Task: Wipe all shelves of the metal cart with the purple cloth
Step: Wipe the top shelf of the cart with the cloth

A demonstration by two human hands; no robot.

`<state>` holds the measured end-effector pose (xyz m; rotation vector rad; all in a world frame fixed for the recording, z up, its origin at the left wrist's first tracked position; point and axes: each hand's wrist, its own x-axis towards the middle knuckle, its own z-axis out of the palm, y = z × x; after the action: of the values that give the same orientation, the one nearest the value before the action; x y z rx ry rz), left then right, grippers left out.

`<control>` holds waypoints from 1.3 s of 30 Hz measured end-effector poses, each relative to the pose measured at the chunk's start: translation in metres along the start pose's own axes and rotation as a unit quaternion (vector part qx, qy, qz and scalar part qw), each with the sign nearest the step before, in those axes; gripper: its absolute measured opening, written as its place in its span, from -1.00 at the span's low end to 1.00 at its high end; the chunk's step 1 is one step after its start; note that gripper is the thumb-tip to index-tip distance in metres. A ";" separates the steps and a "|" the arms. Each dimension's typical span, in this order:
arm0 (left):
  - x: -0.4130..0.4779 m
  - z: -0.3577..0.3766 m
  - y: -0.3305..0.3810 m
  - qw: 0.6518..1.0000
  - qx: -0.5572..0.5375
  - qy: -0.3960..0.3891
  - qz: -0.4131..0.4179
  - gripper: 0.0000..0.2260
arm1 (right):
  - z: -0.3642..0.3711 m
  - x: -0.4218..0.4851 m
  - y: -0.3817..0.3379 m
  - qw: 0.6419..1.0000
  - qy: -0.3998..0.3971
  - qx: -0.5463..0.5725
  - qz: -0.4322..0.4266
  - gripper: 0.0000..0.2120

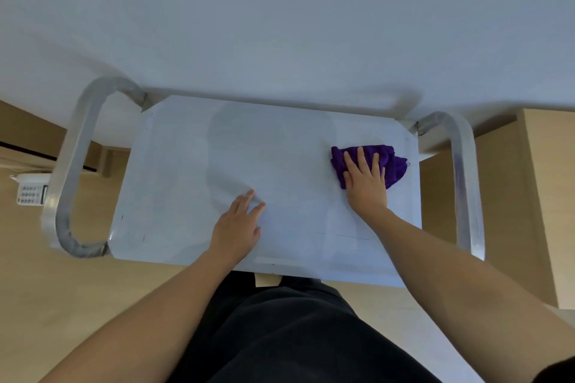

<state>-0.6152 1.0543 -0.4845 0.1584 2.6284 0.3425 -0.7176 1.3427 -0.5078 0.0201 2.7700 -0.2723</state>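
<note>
Right hand (367, 183) presses the purple cloth (390, 162) flat, fingers spread; left hand (238, 227) rests open on the cart shelf (174, 165).

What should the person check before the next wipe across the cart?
1. Purple cloth lies flat under the right hand: ok.
2. Left hand rests on the top shelf, steadying the cart: ok.
3. The shelf's bare middle and left side are free of objects in the cloth's path: ok.
4. Cloth bunched evenly, no corner hanging off the shelf's right edge: ok, it sits just inside.
5. Lower shelves wiped: cannot tell, they are hidden under the top shelf.
6. Cart wheels locked: cannot tell, not in view.
</note>
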 end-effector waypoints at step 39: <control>-0.041 -0.029 -0.204 0.999 -0.015 0.020 0.021 -0.48 | 0.077 -0.044 -0.270 0.992 -0.026 -0.051 -0.115 -0.41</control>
<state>-0.6038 0.8444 -0.4959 0.1993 2.6605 0.4032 -0.6628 1.0644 -0.5126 -0.3298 2.7295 -0.1851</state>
